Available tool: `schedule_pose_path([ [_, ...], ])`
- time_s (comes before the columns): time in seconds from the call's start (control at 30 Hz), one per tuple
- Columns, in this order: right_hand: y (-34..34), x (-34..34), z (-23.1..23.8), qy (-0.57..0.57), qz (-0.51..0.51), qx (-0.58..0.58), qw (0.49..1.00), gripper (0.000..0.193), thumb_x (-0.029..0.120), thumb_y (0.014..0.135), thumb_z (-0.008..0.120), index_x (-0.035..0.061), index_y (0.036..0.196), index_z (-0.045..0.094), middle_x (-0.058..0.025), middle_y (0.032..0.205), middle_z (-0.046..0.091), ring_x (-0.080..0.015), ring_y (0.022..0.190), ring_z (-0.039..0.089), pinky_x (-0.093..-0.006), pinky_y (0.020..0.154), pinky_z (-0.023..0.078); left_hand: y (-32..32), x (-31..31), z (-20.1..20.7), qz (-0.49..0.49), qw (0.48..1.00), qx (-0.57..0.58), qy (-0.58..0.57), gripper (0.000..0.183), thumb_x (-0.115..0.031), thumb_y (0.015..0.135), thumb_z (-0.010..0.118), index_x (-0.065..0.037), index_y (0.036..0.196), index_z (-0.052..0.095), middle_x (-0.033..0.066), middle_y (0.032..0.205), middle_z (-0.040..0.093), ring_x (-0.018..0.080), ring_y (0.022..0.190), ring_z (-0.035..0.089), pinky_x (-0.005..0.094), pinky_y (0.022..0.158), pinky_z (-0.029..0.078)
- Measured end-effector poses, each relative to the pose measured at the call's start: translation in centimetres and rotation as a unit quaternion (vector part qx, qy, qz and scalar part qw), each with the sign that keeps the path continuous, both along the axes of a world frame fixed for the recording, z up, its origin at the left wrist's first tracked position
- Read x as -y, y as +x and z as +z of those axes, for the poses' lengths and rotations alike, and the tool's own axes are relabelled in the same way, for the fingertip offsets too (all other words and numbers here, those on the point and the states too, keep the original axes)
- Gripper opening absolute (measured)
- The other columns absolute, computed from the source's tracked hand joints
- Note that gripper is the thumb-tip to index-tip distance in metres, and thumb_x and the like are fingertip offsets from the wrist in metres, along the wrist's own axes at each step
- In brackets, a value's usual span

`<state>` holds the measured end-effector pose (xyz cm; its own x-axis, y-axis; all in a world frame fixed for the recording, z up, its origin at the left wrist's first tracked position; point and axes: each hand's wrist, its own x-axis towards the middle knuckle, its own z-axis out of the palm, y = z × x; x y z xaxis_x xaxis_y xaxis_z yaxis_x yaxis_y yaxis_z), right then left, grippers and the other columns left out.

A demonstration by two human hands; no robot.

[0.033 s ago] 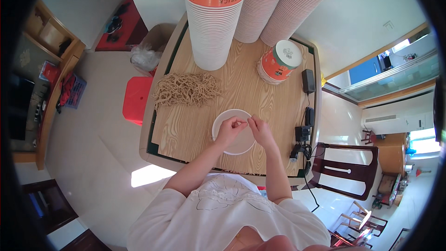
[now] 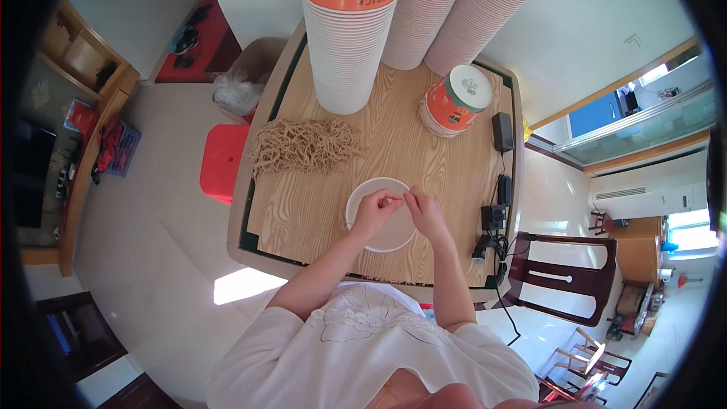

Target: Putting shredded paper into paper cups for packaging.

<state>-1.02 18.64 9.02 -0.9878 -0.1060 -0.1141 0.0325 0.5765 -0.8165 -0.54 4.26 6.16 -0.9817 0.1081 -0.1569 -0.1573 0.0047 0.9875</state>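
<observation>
An open white round paper bucket [image 2: 394, 236] stands near the table's front edge, directly under my hands. My left hand [image 2: 376, 212] is over its left half, fingers bent and thumb and forefinger pinched together. Close to its fingertips, my right hand [image 2: 425, 215] pinches above the bucket's right rim. Whatever the fingertips hold is too small to make out. A short bit of pale cord shows at the bucket's left rim. Beyond my left hand lies a loose heap of tan twine [image 2: 307, 147].
Tall stacks of paper buckets [image 2: 344, 53] rise at the table's far side. A short orange printed bucket stack [image 2: 452, 110] stands upside down at the far right. Black power adapters [image 2: 494, 218] and cables line the right edge. A red stool [image 2: 224, 163] and dark chair [image 2: 562, 276] flank the table.
</observation>
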Motion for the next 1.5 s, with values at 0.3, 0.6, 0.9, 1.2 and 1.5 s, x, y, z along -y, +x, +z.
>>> schedule_pose_path([
  [0.3,-0.3,-0.6,-1.4,-0.024,0.024,0.016,0.999,0.011,0.013,0.081,0.053,0.0025,0.084,0.051,-0.0148,0.068,0.056,-0.0277,0.065,0.057,-0.0342,0.058,0.044,0.2,-0.5,-2.8,0.024,1.000,-0.011,0.013,0.010,-0.011,0.074,0.064,-0.002,0.079,0.061,-0.0020,0.058,0.052,0.0046,0.053,0.046,0.0210,0.048,0.038],
  [0.6,-2.7,-0.4,-1.8,0.065,-0.008,-0.066,0.996,0.032,0.006,0.069,0.062,0.0078,0.100,0.057,-0.0085,0.080,0.055,-0.0179,0.068,0.054,-0.0287,0.060,0.045,0.4,-0.1,-5.2,0.048,0.986,0.129,0.090,0.008,-0.010,0.078,0.058,-0.003,0.080,0.056,0.0011,0.064,0.055,0.0068,0.055,0.048,0.0207,0.048,0.039],
  [0.9,-0.4,0.4,-3.0,0.060,0.001,-0.010,0.998,0.025,0.005,0.070,0.055,0.0093,0.095,0.061,-0.0124,0.080,0.055,-0.0252,0.071,0.056,-0.0334,0.063,0.045,0.7,0.7,-5.4,0.079,0.964,0.228,0.111,0.011,-0.014,0.078,0.060,-0.003,0.080,0.057,-0.0004,0.064,0.052,0.0062,0.049,0.044,0.0207,0.041,0.033],
  [1.2,-0.2,0.4,-2.9,0.055,0.010,-0.010,0.998,0.029,0.003,0.071,0.054,0.0065,0.099,0.059,-0.0122,0.080,0.053,-0.0219,0.068,0.055,-0.0302,0.063,0.046,0.3,-0.8,-5.4,0.085,0.975,0.177,0.107,0.008,-0.013,0.080,0.058,-0.005,0.078,0.055,-0.0026,0.060,0.048,0.0035,0.041,0.038,0.0186,0.034,0.024],
  [1.5,-0.3,0.4,-2.8,0.051,0.016,0.003,0.999,0.030,0.002,0.071,0.053,0.0069,0.100,0.059,-0.0124,0.080,0.053,-0.0220,0.067,0.055,-0.0297,0.064,0.046,0.0,-1.1,-5.9,0.072,0.982,0.144,0.099,0.008,-0.013,0.078,0.060,-0.006,0.081,0.057,-0.0029,0.059,0.047,0.0037,0.041,0.038,0.0187,0.034,0.025],
])
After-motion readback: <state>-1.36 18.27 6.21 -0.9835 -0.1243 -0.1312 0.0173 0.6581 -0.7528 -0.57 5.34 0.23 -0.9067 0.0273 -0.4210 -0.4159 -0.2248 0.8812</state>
